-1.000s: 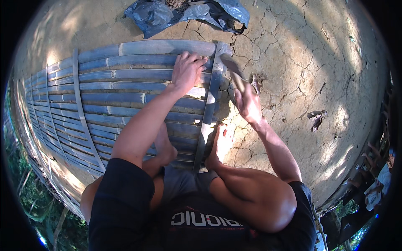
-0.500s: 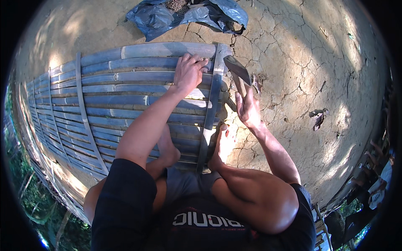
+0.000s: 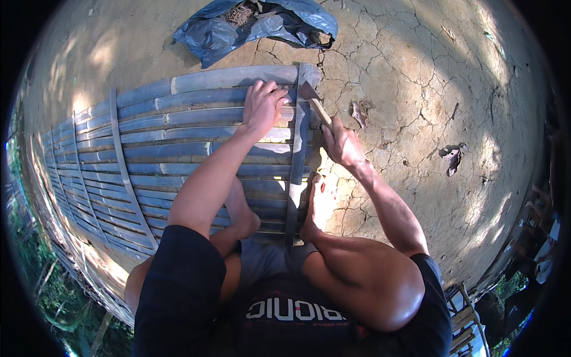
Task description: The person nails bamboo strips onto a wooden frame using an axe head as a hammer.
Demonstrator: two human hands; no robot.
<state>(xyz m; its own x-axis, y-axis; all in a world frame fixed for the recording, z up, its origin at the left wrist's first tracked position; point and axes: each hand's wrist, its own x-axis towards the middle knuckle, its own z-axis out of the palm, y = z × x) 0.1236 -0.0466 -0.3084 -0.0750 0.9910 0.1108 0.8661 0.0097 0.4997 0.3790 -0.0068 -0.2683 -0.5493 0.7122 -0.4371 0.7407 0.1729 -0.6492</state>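
A panel of long, split bamboo slats (image 3: 232,152) lies on the ground under me, bound by thin cross strips. My left hand (image 3: 263,108) rests on its upper slats near the right end, fingers bent and closed; anything within them is hidden. Closed around a wooden handle is my right hand (image 3: 344,143), just right of the panel. That handle belongs to a hatchet-like tool (image 3: 322,113) with a dark metal head. The head is at the upper part of the right-hand cross strip (image 3: 301,131); whether it touches is unclear.
Beyond the panel, a dark plastic bag (image 3: 229,38) lies open with a brown bundle (image 3: 241,14) in it. Dry leaves (image 3: 453,159) dot the cracked earth (image 3: 410,113) at right. My bare right foot (image 3: 318,199) is beside the panel's right end; the left is on the slats.
The tool's head has swung left and down from right of the panel to the cross strip. My right hand has shifted slightly left; my left hand stays on the slats.
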